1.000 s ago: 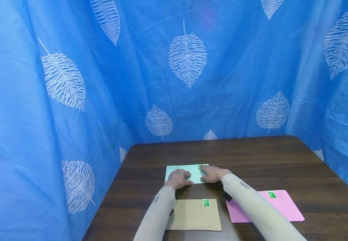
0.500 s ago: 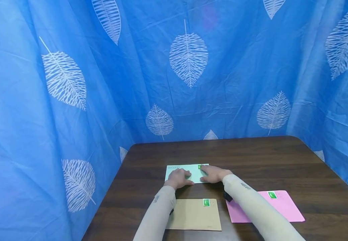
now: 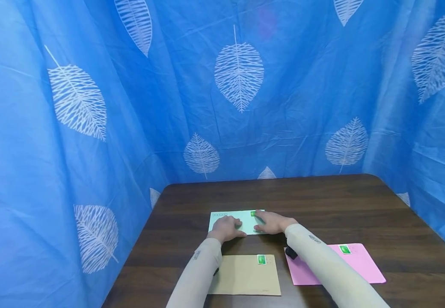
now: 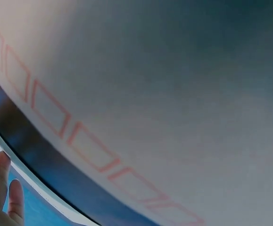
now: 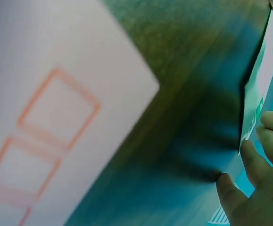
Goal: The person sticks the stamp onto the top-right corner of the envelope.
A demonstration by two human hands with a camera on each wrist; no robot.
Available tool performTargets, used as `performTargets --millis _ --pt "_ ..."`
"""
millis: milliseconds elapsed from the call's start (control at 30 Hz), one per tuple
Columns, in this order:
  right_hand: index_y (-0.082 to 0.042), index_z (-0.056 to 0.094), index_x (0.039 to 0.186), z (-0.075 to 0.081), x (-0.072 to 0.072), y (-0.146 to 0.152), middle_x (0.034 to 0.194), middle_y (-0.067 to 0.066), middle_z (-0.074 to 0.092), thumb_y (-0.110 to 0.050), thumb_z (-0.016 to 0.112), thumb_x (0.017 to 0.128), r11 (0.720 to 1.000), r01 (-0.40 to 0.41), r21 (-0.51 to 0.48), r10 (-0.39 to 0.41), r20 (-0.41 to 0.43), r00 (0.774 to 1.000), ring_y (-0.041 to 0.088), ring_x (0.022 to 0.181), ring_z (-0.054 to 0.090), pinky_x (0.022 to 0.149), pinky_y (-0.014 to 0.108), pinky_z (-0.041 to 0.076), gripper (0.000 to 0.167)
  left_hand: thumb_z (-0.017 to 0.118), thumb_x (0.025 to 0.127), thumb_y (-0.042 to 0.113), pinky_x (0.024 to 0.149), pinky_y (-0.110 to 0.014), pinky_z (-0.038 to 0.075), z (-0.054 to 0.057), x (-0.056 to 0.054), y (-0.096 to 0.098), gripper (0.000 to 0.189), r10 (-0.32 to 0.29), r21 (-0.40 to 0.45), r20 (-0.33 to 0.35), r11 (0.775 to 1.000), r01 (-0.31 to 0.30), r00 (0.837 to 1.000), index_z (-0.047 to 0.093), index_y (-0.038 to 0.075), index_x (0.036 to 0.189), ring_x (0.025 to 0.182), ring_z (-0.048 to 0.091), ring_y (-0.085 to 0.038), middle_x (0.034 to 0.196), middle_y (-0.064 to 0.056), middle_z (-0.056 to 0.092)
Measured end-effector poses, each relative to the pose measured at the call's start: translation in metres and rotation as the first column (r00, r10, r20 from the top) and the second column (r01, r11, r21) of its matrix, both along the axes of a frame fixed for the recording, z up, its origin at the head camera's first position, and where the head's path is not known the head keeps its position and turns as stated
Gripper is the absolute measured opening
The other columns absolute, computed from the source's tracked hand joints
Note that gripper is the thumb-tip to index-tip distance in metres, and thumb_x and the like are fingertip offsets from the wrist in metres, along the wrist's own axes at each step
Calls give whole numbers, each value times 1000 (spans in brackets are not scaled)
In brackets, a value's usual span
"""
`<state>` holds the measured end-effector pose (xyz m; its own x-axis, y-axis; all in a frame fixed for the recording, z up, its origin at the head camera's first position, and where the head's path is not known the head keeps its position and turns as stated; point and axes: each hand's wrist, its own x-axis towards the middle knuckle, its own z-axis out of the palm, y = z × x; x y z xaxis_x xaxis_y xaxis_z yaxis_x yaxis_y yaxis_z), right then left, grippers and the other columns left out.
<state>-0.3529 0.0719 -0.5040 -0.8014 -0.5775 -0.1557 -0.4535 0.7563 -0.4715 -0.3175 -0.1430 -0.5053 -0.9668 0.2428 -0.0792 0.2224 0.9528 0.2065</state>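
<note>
Toward the far part of the table lies a pale mint-green envelope [image 3: 247,221], flat, with a row of small boxes at its top left and a green stamp [image 3: 253,213] at its top right. My left hand [image 3: 225,229] rests on its left part, thumb toward the middle. At the right end my right hand [image 3: 272,222] touches it, fingers extended beside the stamp. In the right wrist view, the fingers [image 5: 255,165] of that hand reach to the envelope's edge. The left wrist view catches only a few relaxed fingers [image 4: 16,197] at its lower left.
A tan envelope [image 3: 249,276] with a green stamp lies nearer on the brown wooden table [image 3: 303,192], partly under the left forearm. A pink envelope [image 3: 361,265], also stamped, lies to the right beneath the right forearm. A blue leaf-patterned curtain [image 3: 292,107] surrounds the table.
Both hands stay in the same place on the mint-green envelope. The head view has shifted only slightly.
</note>
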Motion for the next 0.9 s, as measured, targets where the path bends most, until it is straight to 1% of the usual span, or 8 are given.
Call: performTargets --millis 233,367,400,467,567,700,800,900 --pt "2 36 152 4 1 15 160 21 35 -38 57 100 998 47 30 -47 8 999 38 148 34 120 53 31 69 65 93 51 103 -37 51 2 0 1 45 -13 0 11 1000 13 1000 71 22 127 124 63 -19 131 3 69" --pt "2 36 152 7 1 28 160 22 35 -40 56 101 997 70 30 -70 9 997 38 148 34 119 54 31 69 64 95 47 97 -36 54 4 3 1 40 -38 -17 2 999 38 999 73 22 125 115 66 -18 125 3 72" --pt "3 36 152 8 1 31 159 24 35 -39 56 101 997 69 27 -69 4 998 40 148 34 119 55 31 70 64 95 45 94 -36 55 5 4 1 38 -47 -12 -2 999 47 999 73 21 123 110 68 -18 123 2 73" --pt "4 35 152 12 0 38 159 25 34 -40 55 101 997 79 23 -79 3 997 41 148 33 119 55 30 70 64 96 44 93 -36 55 8 5 1 37 -49 9 -5 999 49 999 73 20 123 109 68 -18 122 1 73" --pt "5 33 153 20 -3 48 160 26 32 -40 53 102 996 93 14 -93 -3 996 43 148 31 119 57 28 71 63 97 44 95 -38 55 15 3 0 39 -33 54 -6 998 34 999 72 19 126 113 68 -19 126 1 72" --pt "4 31 154 32 -8 64 161 27 30 -43 51 102 991 130 13 -130 -14 991 44 149 28 120 59 26 72 60 98 46 101 -42 53 29 -5 -6 44 -17 91 -30 996 19 999 68 18 131 125 63 -24 135 -2 66" --pt "5 31 153 39 -10 76 160 28 29 -45 50 103 991 132 34 -131 -26 991 45 149 28 120 60 26 74 56 99 48 107 -46 48 37 -9 -14 49 -16 86 -30 996 18 999 64 17 136 134 55 -27 143 -3 61" --pt "5 31 153 43 -9 86 160 29 29 -48 49 102 991 122 57 -120 -45 992 46 148 28 119 60 26 75 53 100 49 114 -49 41 42 -8 -26 53 -1 74 -26 997 3 1000 60 16 141 143 46 -27 149 -4 55"
